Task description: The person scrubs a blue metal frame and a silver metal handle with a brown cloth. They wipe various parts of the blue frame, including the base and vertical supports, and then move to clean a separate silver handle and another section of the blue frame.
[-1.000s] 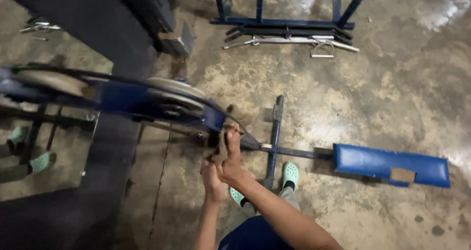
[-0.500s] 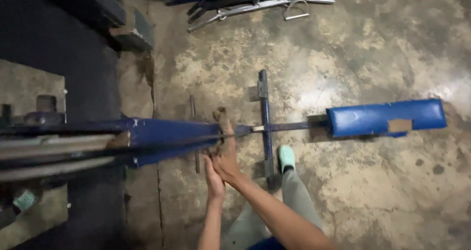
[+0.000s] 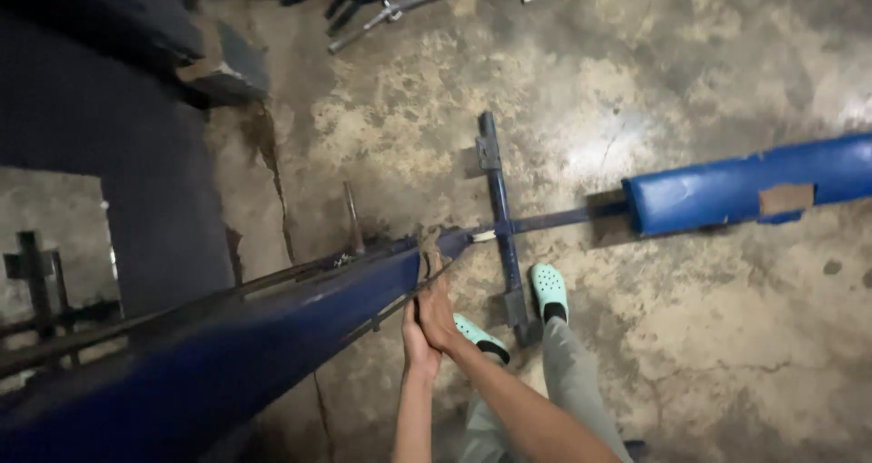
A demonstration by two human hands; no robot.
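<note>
— Head view: what were the hands doing?
— The left hand [image 3: 418, 340] and right hand [image 3: 438, 310] were both clenched round the near end of the blue beam [image 3: 272, 336], near the floor frame [image 3: 498, 218].
— Next move?
— Probably steadying its weight with care.

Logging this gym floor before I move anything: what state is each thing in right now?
Left hand: gripping the blue frame's end.
Right hand: gripping beside it.
Blue frame: tilted, raised off floor.
Blue pad: lying on concrete, taped patch.
Cross bar: flat on floor.
</note>
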